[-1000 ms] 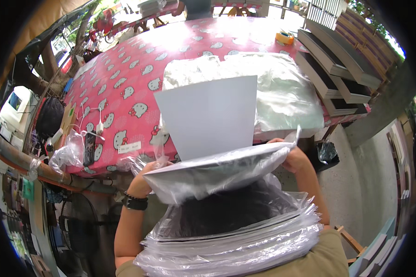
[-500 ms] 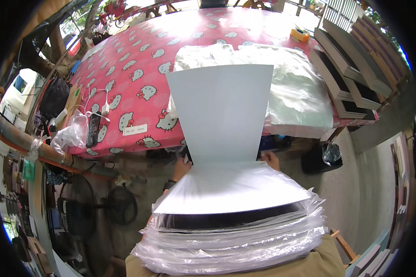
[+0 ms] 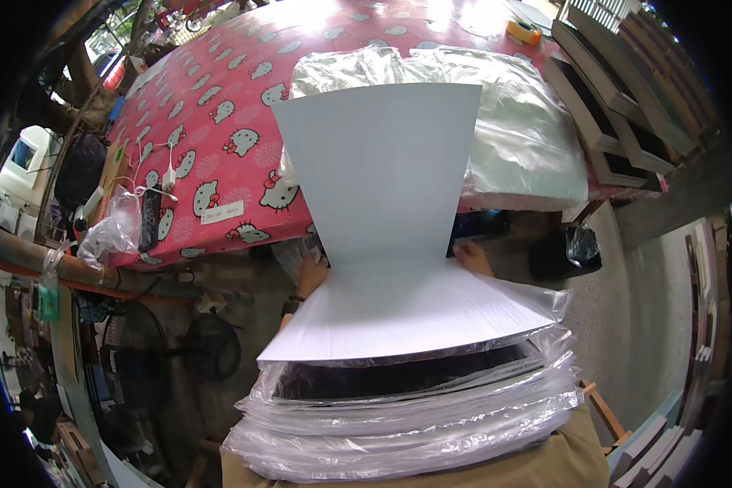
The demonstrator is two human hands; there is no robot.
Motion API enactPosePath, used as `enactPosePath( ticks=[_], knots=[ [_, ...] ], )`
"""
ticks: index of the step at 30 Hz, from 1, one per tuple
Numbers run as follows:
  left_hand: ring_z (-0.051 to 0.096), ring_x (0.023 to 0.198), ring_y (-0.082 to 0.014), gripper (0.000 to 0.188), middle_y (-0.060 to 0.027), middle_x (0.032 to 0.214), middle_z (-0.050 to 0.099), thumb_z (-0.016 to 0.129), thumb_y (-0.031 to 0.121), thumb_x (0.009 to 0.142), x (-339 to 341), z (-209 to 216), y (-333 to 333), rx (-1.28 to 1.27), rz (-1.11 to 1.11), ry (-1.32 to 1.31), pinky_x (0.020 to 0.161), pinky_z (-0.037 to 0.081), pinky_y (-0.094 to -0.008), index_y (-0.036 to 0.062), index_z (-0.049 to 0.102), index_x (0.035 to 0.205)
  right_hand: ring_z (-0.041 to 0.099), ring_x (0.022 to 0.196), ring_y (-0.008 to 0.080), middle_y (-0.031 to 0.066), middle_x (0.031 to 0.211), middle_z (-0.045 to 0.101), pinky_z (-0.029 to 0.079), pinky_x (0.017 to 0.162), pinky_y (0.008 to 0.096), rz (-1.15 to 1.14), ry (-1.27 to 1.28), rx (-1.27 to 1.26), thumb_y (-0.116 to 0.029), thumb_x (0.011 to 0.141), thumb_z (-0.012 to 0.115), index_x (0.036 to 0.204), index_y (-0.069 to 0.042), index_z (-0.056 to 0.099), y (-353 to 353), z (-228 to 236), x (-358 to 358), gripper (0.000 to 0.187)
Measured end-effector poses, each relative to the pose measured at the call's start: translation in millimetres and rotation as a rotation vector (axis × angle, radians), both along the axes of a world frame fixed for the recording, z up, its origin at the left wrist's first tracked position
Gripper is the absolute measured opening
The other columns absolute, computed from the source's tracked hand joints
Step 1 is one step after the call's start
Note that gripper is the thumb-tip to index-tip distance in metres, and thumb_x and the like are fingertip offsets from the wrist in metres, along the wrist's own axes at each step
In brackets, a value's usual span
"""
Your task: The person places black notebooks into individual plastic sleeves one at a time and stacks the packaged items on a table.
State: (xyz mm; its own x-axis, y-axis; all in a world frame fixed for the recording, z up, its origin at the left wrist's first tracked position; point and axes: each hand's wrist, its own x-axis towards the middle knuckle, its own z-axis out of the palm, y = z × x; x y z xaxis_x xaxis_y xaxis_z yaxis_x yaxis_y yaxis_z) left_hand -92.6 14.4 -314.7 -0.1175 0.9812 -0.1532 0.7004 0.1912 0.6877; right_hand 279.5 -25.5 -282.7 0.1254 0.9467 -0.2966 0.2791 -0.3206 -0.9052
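Observation:
A large white panel point(image 3: 386, 171) rises in front of me and narrows toward a waist. Below it a wide white surface point(image 3: 407, 321), with clear plastic along its right corner, spreads toward my lap. I cannot tell whether the two are one piece. My left hand point(image 3: 311, 275) is closed at the left edge of the waist, its fingertips partly hidden. At the opposite edge, my right hand point(image 3: 473, 259) has its fingers curled in against the panel. Underneath, a stack of plastic-wrapped pieces point(image 3: 398, 439) rests on my lap, with a black surface point(image 3: 398, 376) at its top.
Ahead stands a table with a pink cartoon-print cover point(image 3: 240, 175), bearing clear plastic sheets point(image 3: 529, 154) and a tape roll point(image 3: 524, 32). Grey boards point(image 3: 594, 106) are stacked at its right. A fan point(image 3: 134, 358) stands lower left; a black bin point(image 3: 557, 256) is right.
The upright panel's top edge sits higher in view, as does the tabletop. Both hands appear slightly higher, still at the waist. The lower white surface's right corner has lifted.

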Motion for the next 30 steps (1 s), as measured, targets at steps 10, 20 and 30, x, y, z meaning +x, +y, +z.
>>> enactPosePath(
  ticks=[10, 20, 30],
  knots=[
    [0.055, 0.082, -0.0387, 0.03, -0.0203, 0.095, 0.057, 0.052, 0.017, 0.076, -64.4, 3.1, 2.8, 0.247, -0.073, 0.453, 0.07, 0.044, -0.0409, 0.0015, 0.051, 0.102, 0.059, 0.071, 0.0209, 0.0116, 0.078, 0.061, 0.046, 0.064, 0.0304, 0.15, -0.459, 0.232, -0.018, 0.077, 0.059, 0.097, -0.002, 0.056, 13.5, 47.6, 16.7, 0.026],
    [0.03, 0.044, -0.0038, 0.023, 0.0003, 0.061, 0.039, 0.044, 0.02, 0.088, -27.8, 315.3, -26.9, 0.468, -0.03, -0.958, 0.037, 0.021, -0.0178, -0.0003, 0.048, 0.096, 0.038, 0.117, 0.0295, 0.019, 0.125, 0.04, 0.027, 0.098, 0.037, 1.416, 0.339, 0.149, -0.047, 0.082, 0.044, 0.125, -0.002, 0.037, -9.8, 209.4, -62.4, 0.063],
    [0.048, 0.1, -0.0162, 0.06, -0.013, 0.118, 0.042, 0.044, 0.033, 0.085, 71.8, 312.1, -1.9, -0.103, -0.742, -1.42, 0.076, 0.044, -0.0259, 0.0004, 0.023, 0.13, 0.056, 0.082, 0.0162, 0.006, 0.086, 0.06, 0.044, 0.076, 0.0301, 0.817, -0.368, 0.103, -0.026, 0.078, 0.06, 0.091, -0.001, 0.061, 37.0, 181.4, -49.7, 0.029]
  ],
)
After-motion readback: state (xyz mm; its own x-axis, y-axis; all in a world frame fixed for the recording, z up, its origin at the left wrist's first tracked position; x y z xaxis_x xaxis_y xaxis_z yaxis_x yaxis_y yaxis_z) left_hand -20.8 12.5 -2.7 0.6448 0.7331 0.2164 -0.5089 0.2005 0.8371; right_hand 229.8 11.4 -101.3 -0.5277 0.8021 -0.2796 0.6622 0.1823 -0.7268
